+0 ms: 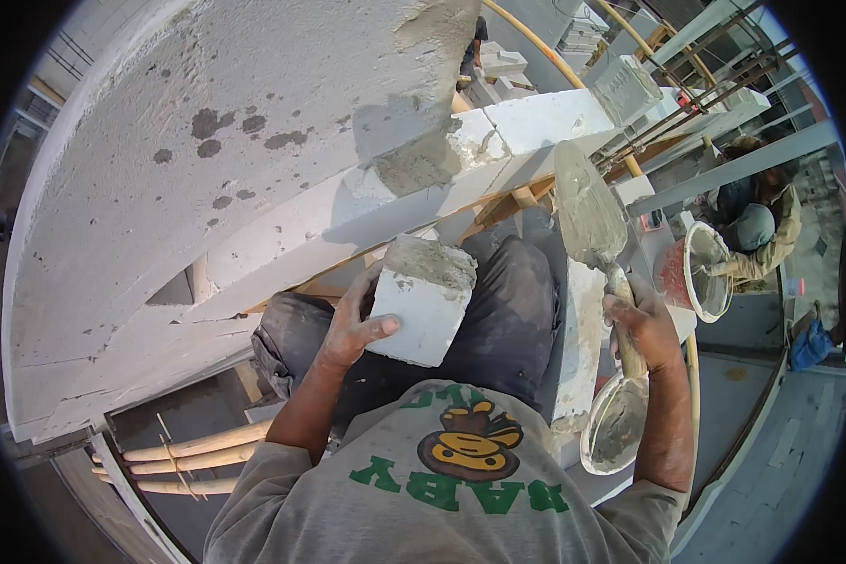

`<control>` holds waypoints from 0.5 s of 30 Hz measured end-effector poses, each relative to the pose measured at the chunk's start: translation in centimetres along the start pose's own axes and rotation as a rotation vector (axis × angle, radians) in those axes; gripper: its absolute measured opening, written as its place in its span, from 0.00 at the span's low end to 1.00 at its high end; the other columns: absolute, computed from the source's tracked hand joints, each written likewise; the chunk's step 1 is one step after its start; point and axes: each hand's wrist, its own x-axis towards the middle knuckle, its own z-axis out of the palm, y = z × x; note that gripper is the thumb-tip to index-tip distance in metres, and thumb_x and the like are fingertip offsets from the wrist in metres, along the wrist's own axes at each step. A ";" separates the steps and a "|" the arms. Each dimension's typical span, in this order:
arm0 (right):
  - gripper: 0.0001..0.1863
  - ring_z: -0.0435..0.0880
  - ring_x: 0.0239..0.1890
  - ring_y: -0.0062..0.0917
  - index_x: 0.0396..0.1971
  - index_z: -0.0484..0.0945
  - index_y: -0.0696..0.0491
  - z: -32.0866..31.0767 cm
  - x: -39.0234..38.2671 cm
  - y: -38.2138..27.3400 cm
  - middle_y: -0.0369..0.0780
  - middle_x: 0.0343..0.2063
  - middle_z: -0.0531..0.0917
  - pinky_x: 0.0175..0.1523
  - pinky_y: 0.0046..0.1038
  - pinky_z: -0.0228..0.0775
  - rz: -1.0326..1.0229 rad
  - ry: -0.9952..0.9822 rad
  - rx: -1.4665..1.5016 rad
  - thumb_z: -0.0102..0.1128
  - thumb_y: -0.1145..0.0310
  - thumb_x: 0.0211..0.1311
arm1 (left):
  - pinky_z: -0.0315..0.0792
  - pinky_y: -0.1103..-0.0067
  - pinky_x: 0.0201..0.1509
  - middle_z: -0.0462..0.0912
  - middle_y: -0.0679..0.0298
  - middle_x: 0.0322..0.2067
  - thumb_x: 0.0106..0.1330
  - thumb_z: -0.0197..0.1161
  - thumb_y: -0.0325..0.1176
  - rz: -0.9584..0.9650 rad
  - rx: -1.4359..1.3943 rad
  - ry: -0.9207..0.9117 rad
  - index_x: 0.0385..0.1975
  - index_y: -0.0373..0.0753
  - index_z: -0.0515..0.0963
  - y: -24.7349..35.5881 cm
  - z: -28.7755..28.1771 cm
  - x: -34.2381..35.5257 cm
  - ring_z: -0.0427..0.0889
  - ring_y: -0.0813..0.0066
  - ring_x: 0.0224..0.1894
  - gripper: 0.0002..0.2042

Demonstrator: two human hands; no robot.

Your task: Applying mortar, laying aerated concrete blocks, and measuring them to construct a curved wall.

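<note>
A white block (421,315) with grey mortar spread over its far face is gripped along its left side by my left hand (355,320). It is held above my lap, apart from the wall. My right hand (644,324) is wrapped round the handle of a trowel (589,209), whose mortar-smeared blade points away from me. Ahead, the white block wall (310,230) carries a patch of wet mortar (415,164) in a stepped gap beside the large upright wall panel (254,113), which has dark wet spots on it.
Below my right forearm stands a mortar bucket (616,423). Farther right, another person (757,216) reaches toward a second bucket (707,273). Bamboo poles (197,461) lie low on the left. Rebar (696,99) juts out at the upper right near a mortared block (627,89).
</note>
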 end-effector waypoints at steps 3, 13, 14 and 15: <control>0.16 0.76 0.18 0.20 0.45 0.76 0.55 2.3 4.6 -5.0 0.35 0.24 0.77 0.20 0.24 0.67 -0.076 -0.039 -0.100 0.60 0.63 0.61 | 0.57 0.68 0.71 0.71 0.46 0.61 0.49 0.73 0.52 0.040 0.053 0.114 0.67 0.26 0.61 -0.7 -1.4 -2.5 0.69 0.58 0.65 0.49; 0.18 0.77 0.19 0.21 0.49 0.76 0.57 4.1 7.7 -10.5 0.36 0.26 0.80 0.20 0.26 0.69 0.044 -0.121 -0.317 0.59 0.66 0.60 | 0.59 0.69 0.70 0.73 0.49 0.60 0.51 0.70 0.51 0.046 -0.028 0.305 0.66 0.28 0.65 -3.3 -3.6 -6.8 0.70 0.61 0.64 0.45; 0.18 0.77 0.19 0.22 0.47 0.76 0.57 4.7 7.6 -10.6 0.37 0.26 0.79 0.20 0.27 0.70 0.025 -0.165 -0.327 0.59 0.65 0.60 | 0.59 0.70 0.70 0.73 0.49 0.60 0.51 0.70 0.51 0.061 -0.025 0.309 0.66 0.28 0.65 -3.5 -3.8 -7.0 0.70 0.61 0.64 0.45; 0.17 0.77 0.19 0.23 0.46 0.77 0.57 5.4 7.4 -10.6 0.38 0.25 0.78 0.19 0.27 0.71 0.007 -0.160 -0.360 0.60 0.65 0.59 | 0.59 0.70 0.70 0.73 0.49 0.60 0.51 0.70 0.52 0.105 -0.031 0.313 0.66 0.28 0.64 -3.8 -4.0 -7.1 0.70 0.62 0.64 0.45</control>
